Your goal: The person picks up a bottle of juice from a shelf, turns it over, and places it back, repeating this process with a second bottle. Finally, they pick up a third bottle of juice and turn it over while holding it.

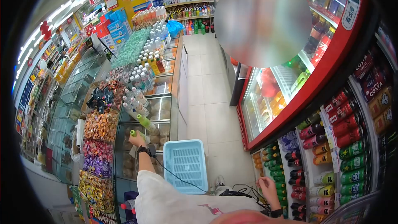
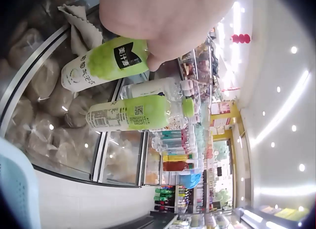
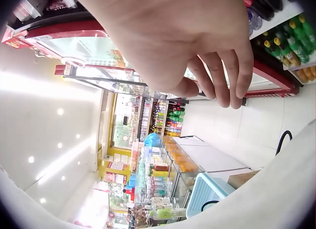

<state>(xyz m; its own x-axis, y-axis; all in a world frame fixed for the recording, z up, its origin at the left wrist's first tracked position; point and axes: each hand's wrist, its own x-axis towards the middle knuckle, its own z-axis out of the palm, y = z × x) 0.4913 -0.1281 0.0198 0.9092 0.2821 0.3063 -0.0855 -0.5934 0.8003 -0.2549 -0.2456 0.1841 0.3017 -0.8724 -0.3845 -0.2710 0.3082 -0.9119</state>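
Note:
My left hand (image 1: 137, 142) grips the upper end of a green-and-white grape drink bottle (image 2: 103, 64) above the glass-topped counter (image 1: 128, 130). Right beside it stands a matching grape drink bottle (image 2: 131, 113) with a green cap. Clear water bottles (image 1: 134, 103) are lined up just beyond. Below the held bottle, bagged brown goods (image 2: 47, 81) show through the glass. On the other side, my right hand (image 1: 267, 188) hangs beside the drink shelves, its fingers loosely curved around nothing.
A light-blue plastic basket (image 1: 185, 168) sits between the counter and the aisle. Bagged snacks (image 1: 99, 126) cover the counter's left part. A red-framed fridge (image 1: 244, 132) and shelves of bottles (image 1: 352, 149) line the right side. A black cable (image 1: 176, 177) runs from my left wrist.

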